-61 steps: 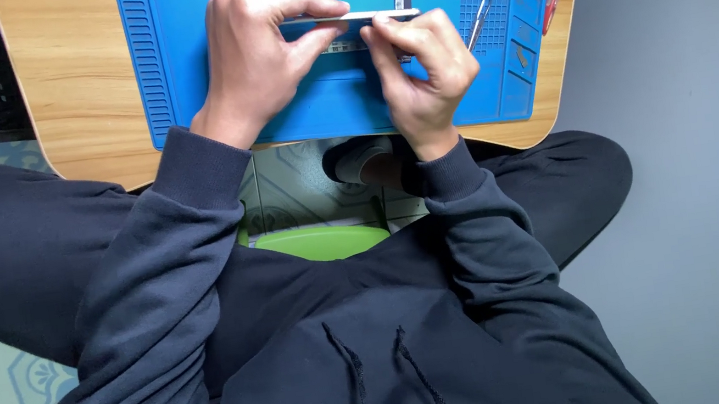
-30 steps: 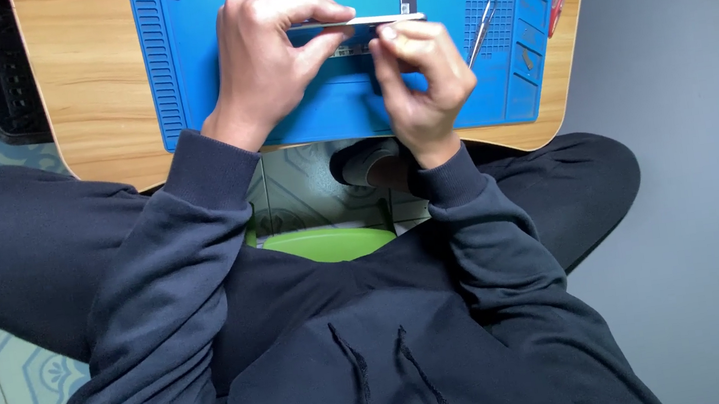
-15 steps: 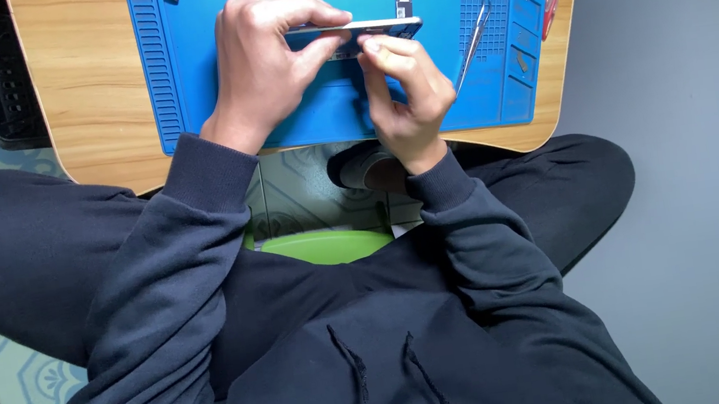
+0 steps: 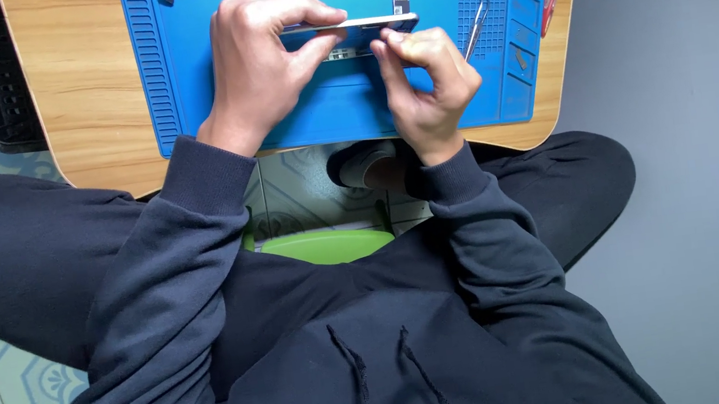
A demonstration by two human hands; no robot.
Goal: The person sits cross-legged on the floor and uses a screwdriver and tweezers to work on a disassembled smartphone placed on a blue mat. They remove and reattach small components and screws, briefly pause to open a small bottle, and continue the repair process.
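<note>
Phone (image 4: 355,24) edge-up between both hands

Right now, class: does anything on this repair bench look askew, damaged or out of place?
Nothing stands out. The left hand holds a slim phone edge-up over the blue repair mat, the right hand pinches beneath it, and tweezers lie on the mat.
</note>
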